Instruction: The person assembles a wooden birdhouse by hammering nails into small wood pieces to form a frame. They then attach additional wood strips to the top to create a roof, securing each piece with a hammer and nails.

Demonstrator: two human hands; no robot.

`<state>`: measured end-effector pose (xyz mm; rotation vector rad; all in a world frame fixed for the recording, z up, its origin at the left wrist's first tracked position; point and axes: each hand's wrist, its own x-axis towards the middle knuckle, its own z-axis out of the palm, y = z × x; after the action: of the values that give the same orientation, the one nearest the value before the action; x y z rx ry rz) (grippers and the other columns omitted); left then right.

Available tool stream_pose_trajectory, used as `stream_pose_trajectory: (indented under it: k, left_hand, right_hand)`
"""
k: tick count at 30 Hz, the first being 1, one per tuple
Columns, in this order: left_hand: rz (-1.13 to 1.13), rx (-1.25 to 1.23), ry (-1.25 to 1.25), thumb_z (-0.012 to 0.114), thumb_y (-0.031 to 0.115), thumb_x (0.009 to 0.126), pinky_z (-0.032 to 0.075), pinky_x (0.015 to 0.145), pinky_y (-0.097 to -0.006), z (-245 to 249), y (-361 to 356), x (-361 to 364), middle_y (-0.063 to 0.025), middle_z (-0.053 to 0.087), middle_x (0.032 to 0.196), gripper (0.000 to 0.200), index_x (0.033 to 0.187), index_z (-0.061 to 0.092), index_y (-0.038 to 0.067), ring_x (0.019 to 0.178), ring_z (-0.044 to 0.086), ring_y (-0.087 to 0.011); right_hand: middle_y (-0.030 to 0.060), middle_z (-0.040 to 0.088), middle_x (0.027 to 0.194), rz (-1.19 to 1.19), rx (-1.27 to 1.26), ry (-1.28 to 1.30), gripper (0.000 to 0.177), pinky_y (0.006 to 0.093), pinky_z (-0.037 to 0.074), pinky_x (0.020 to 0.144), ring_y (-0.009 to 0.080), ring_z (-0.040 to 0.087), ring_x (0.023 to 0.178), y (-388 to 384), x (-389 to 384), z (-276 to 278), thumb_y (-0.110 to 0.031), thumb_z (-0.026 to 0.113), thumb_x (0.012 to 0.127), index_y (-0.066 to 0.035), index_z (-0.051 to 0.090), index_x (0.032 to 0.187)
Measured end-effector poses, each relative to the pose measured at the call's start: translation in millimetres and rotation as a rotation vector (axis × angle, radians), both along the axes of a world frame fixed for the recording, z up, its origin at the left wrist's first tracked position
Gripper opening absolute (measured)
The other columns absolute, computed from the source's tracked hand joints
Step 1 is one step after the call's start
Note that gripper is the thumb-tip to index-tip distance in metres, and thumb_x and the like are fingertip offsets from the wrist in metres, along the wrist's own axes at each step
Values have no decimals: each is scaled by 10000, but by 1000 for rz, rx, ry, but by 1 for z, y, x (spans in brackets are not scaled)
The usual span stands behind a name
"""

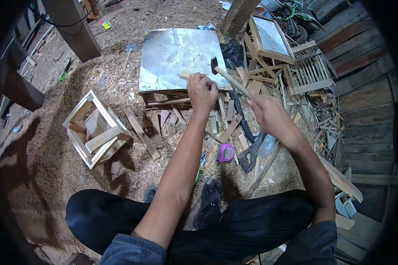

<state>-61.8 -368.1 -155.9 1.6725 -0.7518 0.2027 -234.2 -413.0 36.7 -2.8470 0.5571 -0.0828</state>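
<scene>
Sleeves (135, 251) — hammer (233, 81) diagonal; head (214, 65) far-left

No readable lettering, tiny marks on the label of a pink tape measure (226, 153), too small to read

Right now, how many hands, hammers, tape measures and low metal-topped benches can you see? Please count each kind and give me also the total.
Hands: 2, the left hand and the right hand
Hammer: 1
Magenta tape measure: 1
Low metal-topped bench: 1
Total: 5
</scene>
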Motion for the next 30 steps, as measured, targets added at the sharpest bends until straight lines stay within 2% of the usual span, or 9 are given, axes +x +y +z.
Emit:
stream_pose_trajectory:
  k: [4, 7, 10, 13, 15, 19, 22, 24, 30]
  left_hand:
    - [16, -4, -28, 703, 74, 693, 314, 1133, -522, -1, -1, 1, -132, 622, 981, 85, 720, 630, 39, 1114, 550, -330]
    - [19, 1, -22, 698, 76, 694, 315, 1131, -522, 0, -1, 1, -140, 619, 984, 84, 714, 625, 37, 1106, 550, -334]
    - [35, -20, -18, 696, 72, 693, 318, 1130, -523, 0, -1, -1, -144, 616, 990, 85, 706, 621, 33, 1102, 549, -335]
    - [30, 11, -29, 697, 70, 698, 320, 1131, -524, 1, -1, 0, -141, 615, 995, 85, 703, 621, 31, 1099, 550, -332]
    - [17, 9, -13, 699, 70, 701, 319, 1132, -523, 1, 0, -1, -140, 614, 994, 88, 702, 620, 32, 1096, 551, -330]
    - [13, 9, -24, 709, 74, 709, 320, 1132, -519, 1, 1, 0, -138, 610, 989, 99, 702, 619, 34, 1082, 552, -328]
    - [12, -2, -26, 719, 77, 708, 320, 1132, -515, 1, 0, 0, -139, 609, 992, 107, 706, 621, 35, 1087, 551, -330]
    - [17, 9, -35, 724, 83, 712, 318, 1132, -518, 1, 1, 1, -138, 610, 990, 111, 712, 624, 35, 1087, 552, -331]
    - [-74, 0, -45, 733, 107, 736, 307, 1135, -536, -2, 6, 8, -135, 616, 970, 119, 738, 636, 39, 1074, 558, -341]
  right_hand:
    - [289, 641, 804, 27, -14, -21, 335, 529, 500, 686, 464, 641, 764, 0, 0, -1, -116, 532, 974, 30, 553, 1274]
    - [287, 640, 795, 48, -5, 64, 336, 533, 498, 689, 466, 640, 765, 1, -1, -3, -123, 525, 978, 30, 551, 1276]
    - [287, 639, 788, 56, -40, -39, 336, 533, 499, 691, 468, 640, 768, 4, 1, -5, -125, 525, 978, 34, 554, 1273]
    - [288, 636, 781, 15, 6, 77, 323, 536, 498, 693, 470, 639, 765, 5, 3, 0, -128, 527, 978, 25, 568, 1259]
    - [287, 636, 781, 32, -16, -27, 281, 541, 496, 688, 473, 637, 770, 6, 3, -1, -131, 530, 976, 16, 584, 1209]
    - [289, 637, 791, 28, -50, -10, 239, 540, 493, 685, 472, 636, 771, 6, 4, -4, -133, 532, 975, 13, 592, 1155]
    - [286, 639, 797, -9, 31, 51, 216, 541, 491, 695, 464, 642, 775, 9, 7, 3, -119, 539, 966, 15, 593, 1127]
    - [277, 637, 778, -24, 48, -92, 232, 532, 491, 691, 459, 645, 770, 10, 9, 0, -133, 579, 946, 15, 599, 1124]
    - [266, 665, 829, -204, 76, -120, 295, 490, 510, 745, 445, 658, 836, -20, 22, -33, -203, 667, 895, 41, 629, 1056]
